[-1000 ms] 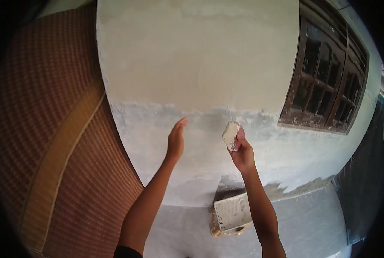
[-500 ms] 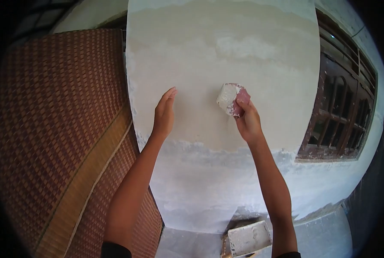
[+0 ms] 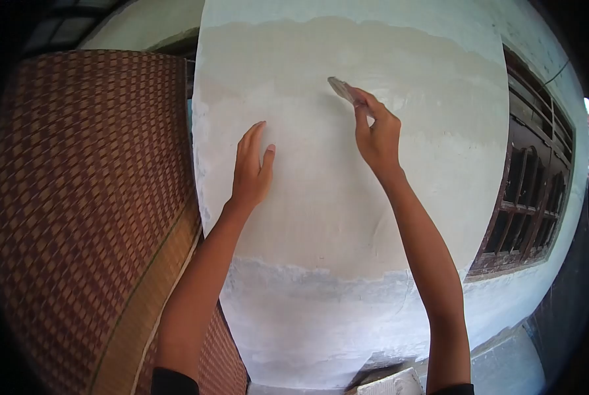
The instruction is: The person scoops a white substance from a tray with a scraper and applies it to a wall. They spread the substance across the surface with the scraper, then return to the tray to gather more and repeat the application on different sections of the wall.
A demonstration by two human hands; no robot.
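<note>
A pale wall (image 3: 301, 191) with a damp-looking, beige coated area fills the middle of the view. My right hand (image 3: 378, 128) grips a flat scraper (image 3: 340, 88) smeared with pale paste, which is seen nearly edge-on at the upper part of the wall. Whether its edge touches the surface I cannot tell. To the left, my left hand (image 3: 252, 164) is raised before the wall with its thumb apart from the fingers, and it holds nothing.
A woven brown mat (image 3: 97, 158) stands along the left side. On the right is a dark wooden window (image 3: 528, 191) with bars. A paste-covered tray (image 3: 392, 383) is partly visible at the bottom, near the wall's foot.
My right hand has moved up with the scraper, which has turned from face-on to nearly edge-on. My left thumb has spread from the fingers. The view has tilted upward, so less of the tray shows.
</note>
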